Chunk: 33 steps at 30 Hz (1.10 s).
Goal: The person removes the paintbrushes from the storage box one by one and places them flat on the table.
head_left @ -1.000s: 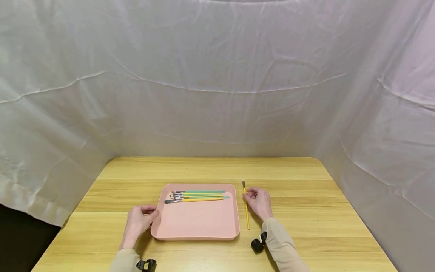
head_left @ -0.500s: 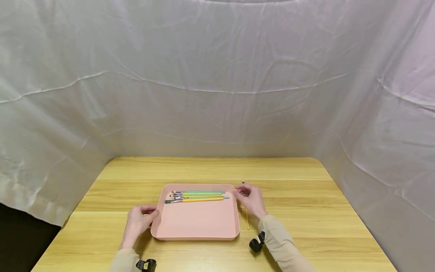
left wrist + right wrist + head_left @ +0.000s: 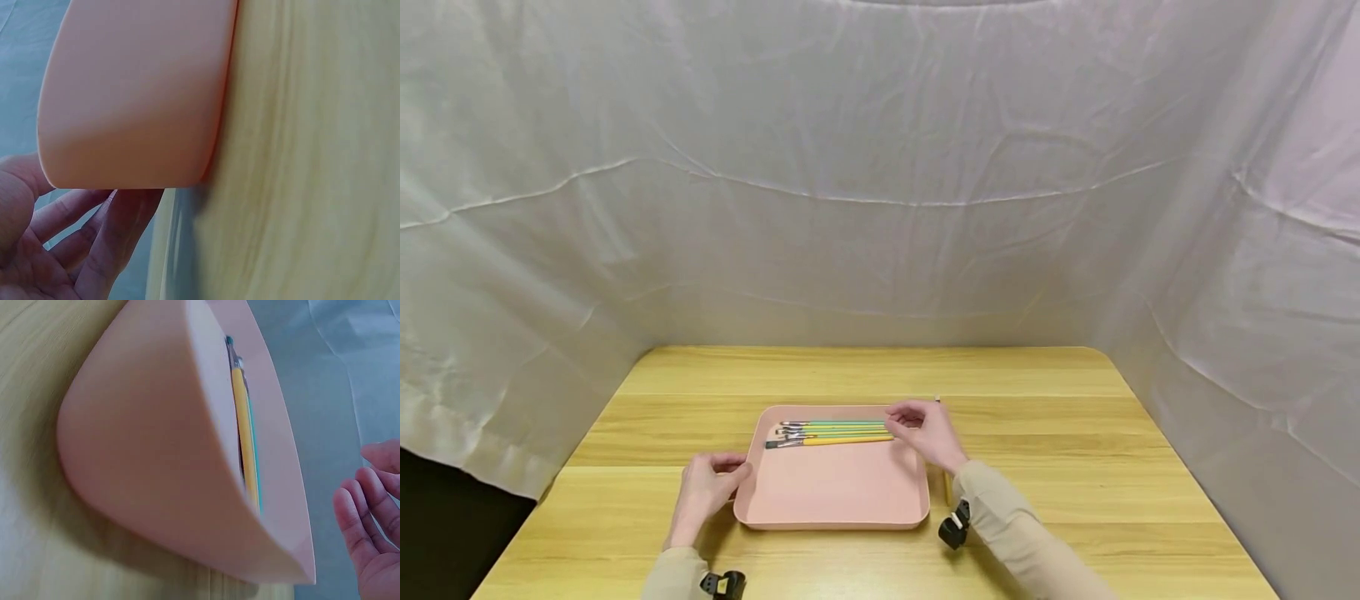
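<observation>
A pink tray [image 3: 831, 492] lies on the wooden table, with several paintbrushes [image 3: 831, 433] side by side along its far half. Their bristles point left; the handles are yellow, green and teal. My left hand [image 3: 703, 487] grips the tray's left side, thumb at the rim and fingers along the outer wall, as the left wrist view shows. Over the tray's far right corner hovers my right hand [image 3: 928, 433], covering the handle ends. Its loosely bent fingers [image 3: 359, 519] hold nothing in the right wrist view. Another yellow paintbrush [image 3: 947, 490] lies right of the tray, mostly hidden under that hand.
Grey-white cloth [image 3: 880, 250] hangs behind the table [image 3: 1075, 467] and along both sides. A small black camera [image 3: 955, 525] is strapped at the right wrist, another black camera [image 3: 726, 585] at the left one.
My right hand has left the loose yellow paintbrush and moved left, over the tray's right edge to the brush handles. The left hand and the tray have stayed in place.
</observation>
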### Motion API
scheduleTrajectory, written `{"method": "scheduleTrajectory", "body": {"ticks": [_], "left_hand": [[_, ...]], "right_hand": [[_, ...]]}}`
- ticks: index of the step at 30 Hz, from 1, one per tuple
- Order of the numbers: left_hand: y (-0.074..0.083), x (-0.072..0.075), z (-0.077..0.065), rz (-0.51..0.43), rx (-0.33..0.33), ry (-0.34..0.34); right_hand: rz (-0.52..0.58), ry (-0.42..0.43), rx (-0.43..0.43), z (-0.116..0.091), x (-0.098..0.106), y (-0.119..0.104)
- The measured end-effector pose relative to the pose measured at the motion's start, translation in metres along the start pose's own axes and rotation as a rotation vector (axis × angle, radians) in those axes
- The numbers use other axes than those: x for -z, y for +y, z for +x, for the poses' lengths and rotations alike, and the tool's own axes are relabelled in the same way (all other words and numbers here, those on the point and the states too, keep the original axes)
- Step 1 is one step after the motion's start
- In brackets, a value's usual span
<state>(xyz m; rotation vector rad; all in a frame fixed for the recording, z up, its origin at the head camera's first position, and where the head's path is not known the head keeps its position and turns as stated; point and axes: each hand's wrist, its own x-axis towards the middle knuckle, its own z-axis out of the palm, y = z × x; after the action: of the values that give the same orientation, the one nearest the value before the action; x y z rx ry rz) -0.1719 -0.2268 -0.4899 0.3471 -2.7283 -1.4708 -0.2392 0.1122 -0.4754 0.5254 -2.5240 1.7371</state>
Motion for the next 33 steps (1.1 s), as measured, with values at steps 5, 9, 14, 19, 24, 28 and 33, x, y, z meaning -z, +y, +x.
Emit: {"method": "scheduleTrajectory", "body": {"ticks": [5,9,14,19,24,28,33], "left_hand": [[0.000,0.000,0.000,-0.007,0.005,-0.004],[0.000,-0.001,0.000,-0.015,0.005,-0.001],[-0.001,-0.001,0.000,-0.026,-0.002,0.002],[-0.002,0.000,0.000,-0.023,-0.003,0.005],[-0.003,0.000,0.000,-0.028,0.007,0.004],[-0.003,0.000,0.000,-0.026,0.007,0.007],[-0.003,-0.003,0.000,-0.035,0.003,0.001]], "right_hand": [[-0.020,-0.063,0.018,0.007,-0.011,-0.005],[-0.032,-0.091,0.037,0.012,-0.019,-0.007],[-0.029,-0.135,0.037,0.021,-0.027,-0.007],[-0.104,-0.154,0.007,0.031,-0.035,-0.010],[-0.109,-0.204,0.013,0.042,-0.045,-0.008],[-0.102,-0.257,0.004,0.049,-0.052,-0.003],[-0.144,-0.308,-0.039,0.054,-0.058,0.004]]}}
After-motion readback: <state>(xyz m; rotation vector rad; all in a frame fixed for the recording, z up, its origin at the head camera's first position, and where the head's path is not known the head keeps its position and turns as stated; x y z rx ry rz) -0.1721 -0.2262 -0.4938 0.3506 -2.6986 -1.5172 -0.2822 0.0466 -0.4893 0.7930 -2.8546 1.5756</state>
